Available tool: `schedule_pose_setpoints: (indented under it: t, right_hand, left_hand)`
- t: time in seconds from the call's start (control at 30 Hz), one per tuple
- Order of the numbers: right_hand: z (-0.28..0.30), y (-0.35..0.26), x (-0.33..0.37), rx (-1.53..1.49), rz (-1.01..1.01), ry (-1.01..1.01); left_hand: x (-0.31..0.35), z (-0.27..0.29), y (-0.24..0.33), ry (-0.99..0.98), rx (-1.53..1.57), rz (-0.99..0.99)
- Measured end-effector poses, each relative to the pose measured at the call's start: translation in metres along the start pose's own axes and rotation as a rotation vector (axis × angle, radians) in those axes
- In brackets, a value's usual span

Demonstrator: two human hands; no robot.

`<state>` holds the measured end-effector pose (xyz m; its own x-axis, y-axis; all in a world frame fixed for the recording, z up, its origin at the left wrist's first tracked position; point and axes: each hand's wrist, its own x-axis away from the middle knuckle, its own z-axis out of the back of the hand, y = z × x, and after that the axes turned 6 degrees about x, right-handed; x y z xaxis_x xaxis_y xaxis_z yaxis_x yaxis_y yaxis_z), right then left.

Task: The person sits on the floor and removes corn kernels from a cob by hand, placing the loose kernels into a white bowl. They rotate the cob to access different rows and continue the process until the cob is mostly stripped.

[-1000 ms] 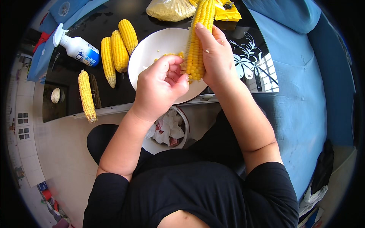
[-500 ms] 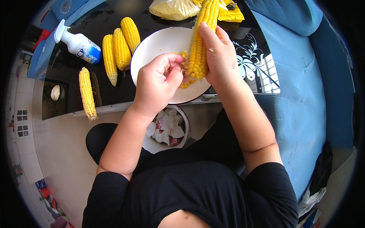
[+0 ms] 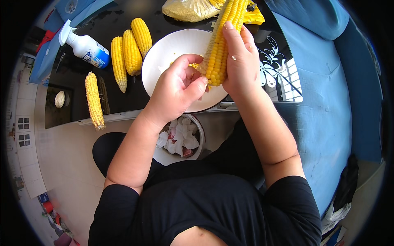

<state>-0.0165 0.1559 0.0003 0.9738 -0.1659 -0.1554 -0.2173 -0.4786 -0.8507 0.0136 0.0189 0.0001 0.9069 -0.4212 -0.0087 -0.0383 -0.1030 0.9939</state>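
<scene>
My right hand [image 3: 242, 61] is wrapped round a yellow ear of corn [image 3: 223, 45], held tilted over a white plate [image 3: 158, 57]. Along its left side runs a pale strip without kernels. My left hand [image 3: 178, 84] is at the cob's lower end, thumb pressed against it and fingers curled beside and beneath, partly hidden. Loose kernels [image 3: 193, 65] lie on the plate, mostly behind my left hand. A small pale bit sticks to my right hand below the thumb.
Three more ears of corn [image 3: 132, 53] lie left of the plate. A stripped-looking cob [image 3: 94, 100] rests at the table's front edge, near a white spray bottle [image 3: 88, 49]. A bag of yellow grains [image 3: 188, 10] sits behind. Below stands a bin [image 3: 199, 143] with crumpled tissues.
My left hand has gone from a pinch over the plate to the cob's lower end, its thumb now against it. The ear has shifted slightly right and up.
</scene>
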Motion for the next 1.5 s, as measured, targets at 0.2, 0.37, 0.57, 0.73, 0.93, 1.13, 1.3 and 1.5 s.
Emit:
schedule_pose_setpoints:
  t: [0.2,0.37,0.57,0.73,0.93,1.13,1.3,1.5]
  right_hand:
    - [-0.001,0.010,0.000,0.087,0.164,-0.034]
    - [-0.004,0.013,-0.001,0.068,0.187,0.010]
    - [-0.001,0.007,-0.004,0.006,0.119,0.012]
    - [0.001,0.005,-0.007,0.008,0.085,0.054]
    - [0.004,0.004,-0.007,-0.002,-0.039,0.086]
    - [0.002,0.002,-0.007,-0.009,-0.076,0.084]
    - [0.001,0.005,-0.007,-0.023,-0.087,0.090]
    - [0.002,0.008,-0.007,0.025,-0.062,0.072]
  left_hand:
    - [-0.002,0.001,-0.009,0.018,0.014,-0.082]
    - [-0.005,0.004,-0.013,0.056,0.007,-0.077]
    - [-0.006,0.002,-0.006,0.104,-0.019,-0.088]
    - [-0.010,0.007,-0.017,0.182,-0.110,-0.230]
    - [-0.010,0.008,-0.019,0.231,-0.172,-0.279]
    - [-0.009,0.013,-0.021,0.217,-0.132,-0.297]
    - [-0.004,0.001,-0.012,0.108,0.001,-0.227]
    - [-0.004,0.003,-0.015,0.086,-0.025,-0.216]
